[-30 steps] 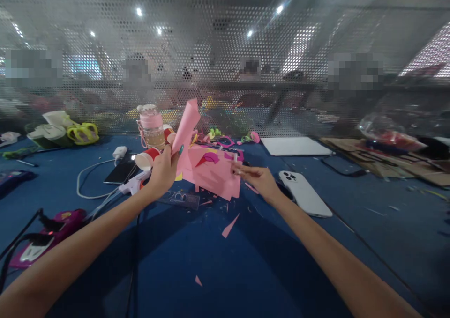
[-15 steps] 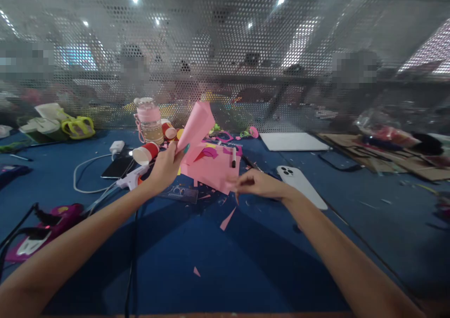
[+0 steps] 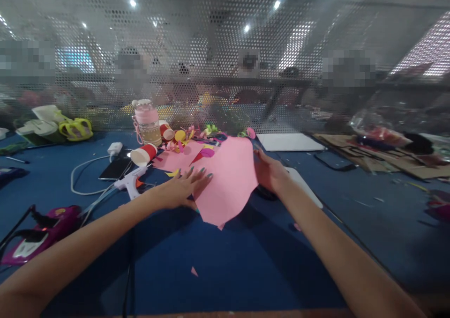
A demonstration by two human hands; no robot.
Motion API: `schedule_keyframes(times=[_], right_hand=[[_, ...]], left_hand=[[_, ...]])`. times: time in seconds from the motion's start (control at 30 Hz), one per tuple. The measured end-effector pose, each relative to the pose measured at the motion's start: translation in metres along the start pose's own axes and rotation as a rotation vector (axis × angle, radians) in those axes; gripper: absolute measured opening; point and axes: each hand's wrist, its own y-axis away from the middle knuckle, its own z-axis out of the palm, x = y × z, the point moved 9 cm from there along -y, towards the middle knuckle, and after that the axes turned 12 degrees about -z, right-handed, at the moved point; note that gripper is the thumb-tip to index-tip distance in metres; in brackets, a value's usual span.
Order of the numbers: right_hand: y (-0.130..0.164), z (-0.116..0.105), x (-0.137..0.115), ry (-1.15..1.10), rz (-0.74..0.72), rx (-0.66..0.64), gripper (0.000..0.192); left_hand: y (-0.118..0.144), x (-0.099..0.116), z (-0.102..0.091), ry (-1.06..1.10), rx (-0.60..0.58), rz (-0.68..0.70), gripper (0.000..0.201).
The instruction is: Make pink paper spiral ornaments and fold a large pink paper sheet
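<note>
— Since half a second back: pink paper sheet (image 3: 230,180) no longer raised as a curl in the left hand (image 3: 183,191), now lying nearly flat over the pile of pink offcuts (image 3: 176,161) at the middle of the blue desk (image 3: 246,262). Right hand (image 3: 269,172) moved from hovering low in front of the pile to the sheet's right edge.

— State of the hands?

— Left: fingers spread apart, palm down, pressing the sheet's left edge. Right: loosely cupped against the right edge, thumb side to the paper; cannot tell whether pinching or only touching.

— Handling of the sheet?

— Probably very light and limp, bending under own weight; near corner hanging slightly off the pile. Easily creased or torn, likely to slide on the scraps beneath. Best held at two opposite edges, as now, or flattened under an open palm; a one-corner pinch would let it droop.

— Round about?

— White glue gun (image 3: 131,183) just left of the left hand, red paper cup (image 3: 143,154) on its side behind, pink-banded bottle (image 3: 147,122) upright farther back. White phone (image 3: 303,187) partly hidden behind the right wrist. Perforated metal screen (image 3: 225,51) along the far edge.
</note>
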Motion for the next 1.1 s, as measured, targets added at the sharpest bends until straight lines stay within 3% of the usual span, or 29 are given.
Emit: schedule_keyframes(times=[0.07, 0.13, 0.3, 0.43, 0.5, 0.57, 0.67, 0.8, 0.87, 0.97, 1.03, 1.1], right_hand=[[-0.004, -0.01, -0.001, 0.027, -0.012, 0.032, 0.018], [-0.007, -0.015, -0.001, 0.067, -0.042, 0.054, 0.015], [-0.007, -0.017, 0.006, 0.232, -0.098, 0.088, 0.012], [-0.006, -0.027, 0.001, 0.288, -0.24, 0.222, 0.006], [-0.005, -0.033, -0.005, 0.293, -0.317, 0.292, 0.007], [-0.005, -0.039, -0.011, 0.296, -0.38, 0.353, 0.009], [-0.004, -0.047, -0.017, 0.268, -0.473, 0.443, 0.012], [0.001, -0.059, -0.016, 0.187, -0.564, 0.577, 0.016], [0.002, -0.063, -0.012, 0.162, -0.564, 0.618, 0.017], [0.004, -0.066, -0.005, 0.123, -0.547, 0.663, 0.017], [0.005, -0.066, -0.002, 0.105, -0.534, 0.675, 0.016], [0.006, -0.064, -0.001, 0.098, -0.518, 0.669, 0.015]], left_hand=[[-0.001, -0.005, 0.011, 0.022, -0.067, -0.001, 0.077], [-0.003, -0.01, 0.011, 0.022, -0.048, -0.01, 0.073], [-0.006, -0.018, -0.009, -0.029, 0.123, -0.112, 0.058], [-0.004, -0.03, -0.023, 0.029, 0.271, -0.252, 0.053], [-0.003, -0.04, -0.029, 0.186, 0.356, -0.316, 0.052], [-0.003, -0.053, -0.026, 0.509, 0.356, -0.407, 0.049], [-0.006, -0.06, -0.008, 1.015, 0.209, -0.521, 0.038], [-0.005, -0.038, 0.005, 1.557, 0.025, -0.509, 0.051], [-0.003, -0.027, 0.007, 1.627, -0.014, -0.507, 0.04], [0.001, -0.021, 0.008, 1.612, 0.02, -0.534, 0.035], [0.002, -0.026, 0.005, 1.605, 0.098, -0.569, 0.033], [0.004, -0.038, -0.002, 1.622, 0.255, -0.596, 0.022]])
